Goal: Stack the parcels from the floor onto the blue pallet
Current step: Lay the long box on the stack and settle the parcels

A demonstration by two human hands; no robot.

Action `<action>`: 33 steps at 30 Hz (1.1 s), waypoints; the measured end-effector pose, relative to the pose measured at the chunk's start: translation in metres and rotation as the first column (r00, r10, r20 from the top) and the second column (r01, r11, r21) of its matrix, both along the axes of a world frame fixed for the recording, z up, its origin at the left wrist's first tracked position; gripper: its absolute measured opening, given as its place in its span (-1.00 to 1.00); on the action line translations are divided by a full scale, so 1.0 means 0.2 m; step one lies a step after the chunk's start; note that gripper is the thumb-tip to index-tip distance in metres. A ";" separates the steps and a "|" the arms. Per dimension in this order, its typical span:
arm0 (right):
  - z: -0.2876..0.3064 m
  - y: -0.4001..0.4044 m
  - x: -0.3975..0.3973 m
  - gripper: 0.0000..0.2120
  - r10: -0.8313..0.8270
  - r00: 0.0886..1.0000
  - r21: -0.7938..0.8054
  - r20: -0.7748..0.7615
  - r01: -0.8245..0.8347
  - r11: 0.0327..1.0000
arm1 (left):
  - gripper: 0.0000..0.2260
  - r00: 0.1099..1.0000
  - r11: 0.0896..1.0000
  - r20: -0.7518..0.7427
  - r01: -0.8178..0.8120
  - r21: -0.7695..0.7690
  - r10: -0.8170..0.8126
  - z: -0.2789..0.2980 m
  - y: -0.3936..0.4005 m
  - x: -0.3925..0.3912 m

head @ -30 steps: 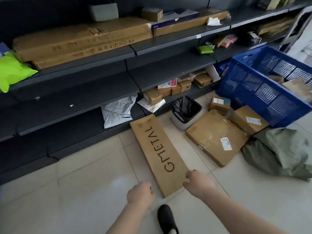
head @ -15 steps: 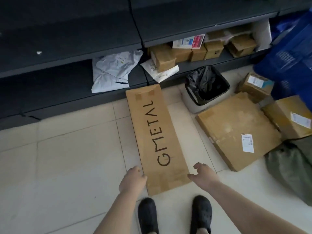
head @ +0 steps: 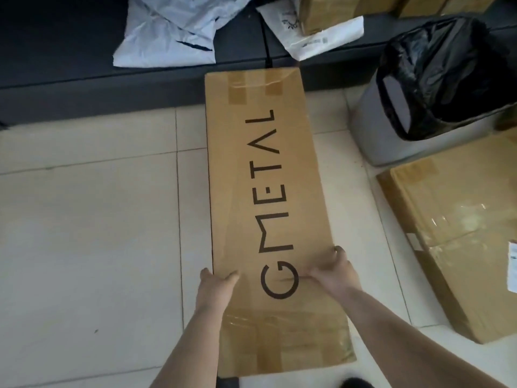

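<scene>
On floor, "GMETAL" box (head: 268,191), both hands (head: 275,278) gripping edges

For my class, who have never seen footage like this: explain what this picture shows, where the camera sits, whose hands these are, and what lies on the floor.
There is no machine here. A person wears a camera on the head, looking down at their own arms. The left hand and right hand grip the long sides of a long cardboard box printed GMETAL, which lies on the tiled floor. Beside it stand a bin lined with a black bag and another flat cardboard parcel. White mailer bags lie on the dark bottom shelf.
</scene>
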State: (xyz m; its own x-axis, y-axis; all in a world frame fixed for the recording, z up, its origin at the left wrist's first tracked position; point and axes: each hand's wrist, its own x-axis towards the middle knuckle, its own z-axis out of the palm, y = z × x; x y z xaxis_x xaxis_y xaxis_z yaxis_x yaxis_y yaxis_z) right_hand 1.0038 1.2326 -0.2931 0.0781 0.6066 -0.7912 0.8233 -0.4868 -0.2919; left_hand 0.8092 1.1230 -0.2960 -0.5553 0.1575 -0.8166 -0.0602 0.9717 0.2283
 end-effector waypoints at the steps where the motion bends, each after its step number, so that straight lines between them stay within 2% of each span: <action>1: -0.02 0.01 0.01 -0.17 -0.023 1.000 -0.009 0.000 0.023 1.000 | -0.35 0.999 0.998 0.025 -0.045 0.045 0.043 -0.03 -0.02 0.01; 5: 0.06 0.00 0.06 -0.23 -0.048 0.999 -0.019 -0.025 0.048 0.999 | -0.38 0.995 0.987 -0.027 -0.090 0.136 0.094 0.03 -0.12 0.08; 9: 0.37 -0.06 0.08 -0.34 -0.007 0.996 0.110 -0.085 0.016 0.994 | -0.41 0.965 0.953 -0.151 -0.173 0.249 0.215 0.31 -0.21 0.12; 12: 0.69 -0.10 0.05 -0.48 0.116 0.989 0.205 -0.096 -0.095 0.974 | -0.45 0.922 0.970 -0.312 -0.187 0.156 0.228 0.63 -0.28 0.13; 15: 1.06 -0.15 -0.03 -0.54 0.211 0.972 0.258 -0.104 -0.178 0.950 | -0.49 0.908 0.958 -0.306 -0.269 0.099 0.287 1.01 -0.40 0.13; 17: 1.33 -0.22 -0.07 -0.56 0.294 0.950 0.251 -0.104 -0.260 0.932 | -0.53 0.887 0.937 -0.302 -0.329 0.122 0.350 1.29 -0.52 0.13; 20: 1.76 -0.35 -0.13 -0.72 0.358 0.917 0.275 -0.174 -0.304 0.912 | -0.57 0.839 0.905 -0.341 -0.374 0.203 0.424 1.73 -0.72 0.10; 22: 2.04 -0.46 -0.18 -0.75 0.395 0.891 0.314 -0.223 -0.318 0.895 | -0.60 0.795 0.878 -0.376 -0.406 0.253 0.477 2.04 -0.85 0.07; 24: 2.31 -0.56 -0.25 -0.71 0.445 0.857 0.379 -0.261 -0.334 0.863 | -0.64 0.741 0.851 -0.423 -0.416 0.322 0.522 2.35 -0.97 0.03; 27: 2.69 -0.70 -0.42 -0.71 0.529 0.777 0.455 -0.341 -0.355 0.816 | -0.71 0.637 0.801 -0.488 -0.439 0.406 0.596 2.75 -1.16 -0.06; 33: 3.30 -1.10 -0.85 -0.75 0.679 0.586 0.636 -0.441 -0.330 0.698 | -0.62 0.419 0.712 -0.576 -0.451 0.538 0.702 3.37 -1.65 -0.34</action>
